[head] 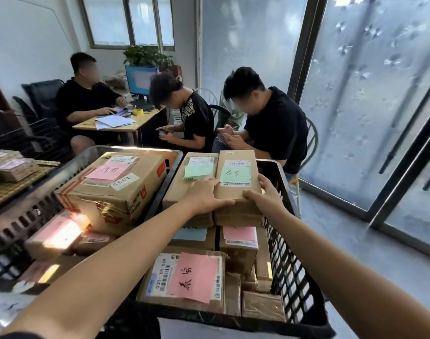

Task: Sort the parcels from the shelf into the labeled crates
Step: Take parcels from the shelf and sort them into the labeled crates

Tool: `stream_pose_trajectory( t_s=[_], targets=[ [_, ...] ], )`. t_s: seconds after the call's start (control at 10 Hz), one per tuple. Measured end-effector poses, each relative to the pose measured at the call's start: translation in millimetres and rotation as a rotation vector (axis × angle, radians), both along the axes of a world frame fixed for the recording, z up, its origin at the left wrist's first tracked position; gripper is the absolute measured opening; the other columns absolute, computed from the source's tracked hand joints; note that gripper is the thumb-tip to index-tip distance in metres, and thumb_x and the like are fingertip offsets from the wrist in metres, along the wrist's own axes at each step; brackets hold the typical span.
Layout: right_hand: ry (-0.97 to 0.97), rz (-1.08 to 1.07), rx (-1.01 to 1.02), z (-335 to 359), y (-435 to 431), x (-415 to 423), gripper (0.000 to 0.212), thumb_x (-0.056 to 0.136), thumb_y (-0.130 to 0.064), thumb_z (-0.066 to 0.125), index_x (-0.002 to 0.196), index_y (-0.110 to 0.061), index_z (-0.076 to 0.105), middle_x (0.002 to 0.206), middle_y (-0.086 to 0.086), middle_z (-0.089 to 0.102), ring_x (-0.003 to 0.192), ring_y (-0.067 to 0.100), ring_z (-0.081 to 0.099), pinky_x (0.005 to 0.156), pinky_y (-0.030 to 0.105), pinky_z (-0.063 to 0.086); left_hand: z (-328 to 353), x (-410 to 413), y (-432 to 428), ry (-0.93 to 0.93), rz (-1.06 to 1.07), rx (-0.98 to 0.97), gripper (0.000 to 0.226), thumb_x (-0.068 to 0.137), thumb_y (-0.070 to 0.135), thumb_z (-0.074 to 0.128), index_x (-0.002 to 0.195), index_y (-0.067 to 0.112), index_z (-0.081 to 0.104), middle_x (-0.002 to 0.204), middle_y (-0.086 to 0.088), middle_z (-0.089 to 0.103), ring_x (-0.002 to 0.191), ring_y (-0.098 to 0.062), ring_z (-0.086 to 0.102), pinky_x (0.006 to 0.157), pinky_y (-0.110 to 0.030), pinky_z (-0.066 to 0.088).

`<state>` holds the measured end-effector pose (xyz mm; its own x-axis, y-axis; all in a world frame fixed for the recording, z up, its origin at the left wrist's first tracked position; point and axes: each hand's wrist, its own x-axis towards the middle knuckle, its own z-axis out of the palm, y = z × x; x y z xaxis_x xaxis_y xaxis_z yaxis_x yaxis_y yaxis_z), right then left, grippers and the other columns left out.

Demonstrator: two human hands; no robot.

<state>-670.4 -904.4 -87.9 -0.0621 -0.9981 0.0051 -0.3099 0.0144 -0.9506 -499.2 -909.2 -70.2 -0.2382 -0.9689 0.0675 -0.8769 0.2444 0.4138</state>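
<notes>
The long parcel [237, 192] is in the middle of the picture, at the top of the pile in the right crate [291, 241]. My left hand [206, 195] wraps its left near corner, fingers on top and thumb on the end. My right hand [266, 195] curls round the right near corner. Both hold it firmly. I cannot tell if it already sits on the box below.

I think I should set it down flat, tight beside the green-note box [196, 167], with its green note [234, 174] facing up. I should let go only when it does not wobble.

It is smooth brown cardboard, a long block with sharp corners. The note is thin paper. The crate is hard black plastic with many slots. Lower down lies a pink-note box [184, 277]. The left crate [25, 216] holds a big box [116, 187] with shiny tape.
</notes>
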Motion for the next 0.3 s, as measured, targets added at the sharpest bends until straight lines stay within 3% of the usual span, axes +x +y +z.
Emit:
stream_pose_trajectory(
  t_s=[0.1,0.3],
  targets=[
    [0.037,0.000,0.031,-6,-4,1,0.074,0.087,-0.022,0.062,0.149,-0.018,0.021,0.146,0.005,0.035,0.119,0.016,0.042,0.090,0.024,0.034,-5,4,-2,-0.063,0.000,-0.045,0.078,0.080,0.055,0.060,0.141,0.011,0.037,0.148,-0.006,0.033,0.136,-0.023,0.029,0.113,-0.039,0.024],
    [0.096,0.036,0.073,-12,-2,-5,0.079,0.089,-0.030,0.061,0.151,-0.020,0.013,0.148,0.004,0.033,0.126,0.020,0.041,0.092,0.025,0.033,-18,3,4,-0.271,-0.030,-0.136,0.071,0.089,0.048,0.051,0.147,0.016,0.023,0.152,-0.007,0.025,0.139,-0.024,0.023,0.114,-0.036,0.019]
  ],
)
